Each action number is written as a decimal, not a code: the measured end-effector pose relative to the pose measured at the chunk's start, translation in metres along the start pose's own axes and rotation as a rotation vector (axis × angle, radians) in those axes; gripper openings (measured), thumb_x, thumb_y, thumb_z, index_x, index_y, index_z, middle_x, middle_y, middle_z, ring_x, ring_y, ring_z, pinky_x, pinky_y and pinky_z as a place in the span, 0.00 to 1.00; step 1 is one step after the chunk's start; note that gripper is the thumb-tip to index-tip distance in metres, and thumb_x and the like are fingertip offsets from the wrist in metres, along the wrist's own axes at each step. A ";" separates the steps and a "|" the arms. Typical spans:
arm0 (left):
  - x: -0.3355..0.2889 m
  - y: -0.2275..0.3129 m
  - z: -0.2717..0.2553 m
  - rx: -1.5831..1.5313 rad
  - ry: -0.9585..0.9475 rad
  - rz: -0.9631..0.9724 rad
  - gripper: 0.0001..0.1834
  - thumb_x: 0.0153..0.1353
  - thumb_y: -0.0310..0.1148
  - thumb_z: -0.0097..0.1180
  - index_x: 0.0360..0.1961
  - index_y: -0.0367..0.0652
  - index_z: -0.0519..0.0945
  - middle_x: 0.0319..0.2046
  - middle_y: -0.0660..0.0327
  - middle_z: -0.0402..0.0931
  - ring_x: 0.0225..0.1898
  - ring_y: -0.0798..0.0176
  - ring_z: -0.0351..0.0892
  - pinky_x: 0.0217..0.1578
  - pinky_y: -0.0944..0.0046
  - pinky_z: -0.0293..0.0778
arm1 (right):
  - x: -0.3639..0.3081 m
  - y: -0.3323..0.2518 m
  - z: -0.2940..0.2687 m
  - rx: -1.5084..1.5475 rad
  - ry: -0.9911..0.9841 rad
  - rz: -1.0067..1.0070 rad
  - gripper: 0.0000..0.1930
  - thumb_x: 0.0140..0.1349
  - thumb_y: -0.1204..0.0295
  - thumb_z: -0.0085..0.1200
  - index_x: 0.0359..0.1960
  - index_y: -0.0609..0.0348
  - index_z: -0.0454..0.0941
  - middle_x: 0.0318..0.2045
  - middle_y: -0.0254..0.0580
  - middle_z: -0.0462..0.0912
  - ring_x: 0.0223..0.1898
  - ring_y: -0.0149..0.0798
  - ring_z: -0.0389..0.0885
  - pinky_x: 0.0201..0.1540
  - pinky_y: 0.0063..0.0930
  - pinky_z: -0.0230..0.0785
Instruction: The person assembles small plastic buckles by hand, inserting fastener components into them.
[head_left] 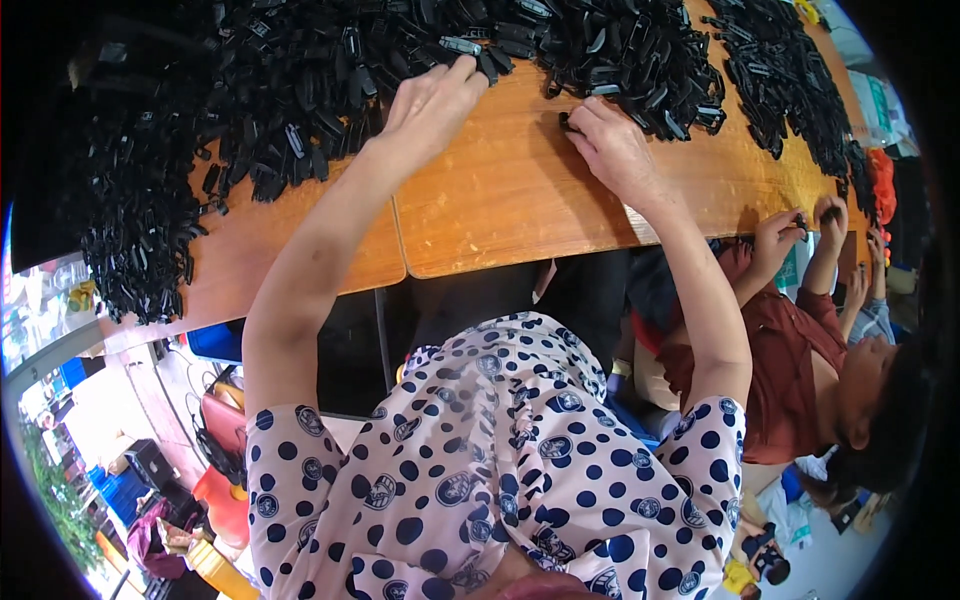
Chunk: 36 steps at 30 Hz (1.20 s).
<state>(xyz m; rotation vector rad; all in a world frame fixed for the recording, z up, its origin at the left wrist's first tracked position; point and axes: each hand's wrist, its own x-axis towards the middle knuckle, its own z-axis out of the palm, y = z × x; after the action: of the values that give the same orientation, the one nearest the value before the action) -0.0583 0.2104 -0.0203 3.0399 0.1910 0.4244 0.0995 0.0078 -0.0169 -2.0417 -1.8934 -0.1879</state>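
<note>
A heap of small black plastic pieces (350, 70), long and narrow, some with a silvery shine, covers the far side of the wooden table (480, 200). My left hand (430, 105) reaches to the heap's near edge. Its fingers are curled and pressed together beside several black pieces; what lies between them is hidden. To its right, my right hand (612, 145) hovers over the bare wood just in front of another part of the heap (640, 70). Thumb and fingers there pinch a small black plastic piece (565, 121), mostly covered by the fingertips.
More black pieces lie at the far left (130, 240) and far right (785, 85). A co-worker in a dark red top (765, 370) sits at my right, hands (780, 240) raised at the table edge. A red plastic bag (881, 185) lies beyond. Red chairs (218, 505) stand behind at left.
</note>
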 end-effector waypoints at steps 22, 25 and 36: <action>-0.011 0.014 0.012 -0.158 -0.018 -0.285 0.07 0.56 0.32 0.56 0.33 0.41 0.77 0.35 0.51 0.74 0.34 0.45 0.78 0.33 0.50 0.74 | -0.042 -0.048 -0.002 0.530 0.016 0.271 0.05 0.52 0.81 0.54 0.31 0.63 0.73 0.32 0.50 0.76 0.36 0.53 0.76 0.38 0.36 0.70; -0.034 0.031 0.006 -0.233 -0.021 -0.288 0.09 0.55 0.29 0.55 0.38 0.43 0.73 0.36 0.50 0.72 0.35 0.43 0.76 0.34 0.49 0.72 | -0.053 -0.037 0.008 0.467 0.024 0.259 0.08 0.52 0.80 0.54 0.35 0.63 0.75 0.32 0.52 0.76 0.37 0.56 0.75 0.39 0.38 0.70; -0.098 0.075 -0.009 -2.092 -0.137 -0.880 0.18 0.58 0.32 0.56 0.50 0.44 0.72 0.30 0.61 0.74 0.19 0.73 0.65 0.15 0.77 0.59 | -0.038 -0.084 0.016 1.488 -0.087 0.657 0.10 0.61 0.70 0.55 0.43 0.58 0.75 0.27 0.30 0.77 0.23 0.20 0.69 0.24 0.12 0.59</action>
<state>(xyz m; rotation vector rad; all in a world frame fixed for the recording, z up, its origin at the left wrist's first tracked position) -0.1458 0.1234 -0.0313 0.7753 0.5319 0.0918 0.0107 -0.0190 -0.0307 -1.3419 -0.6931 1.1113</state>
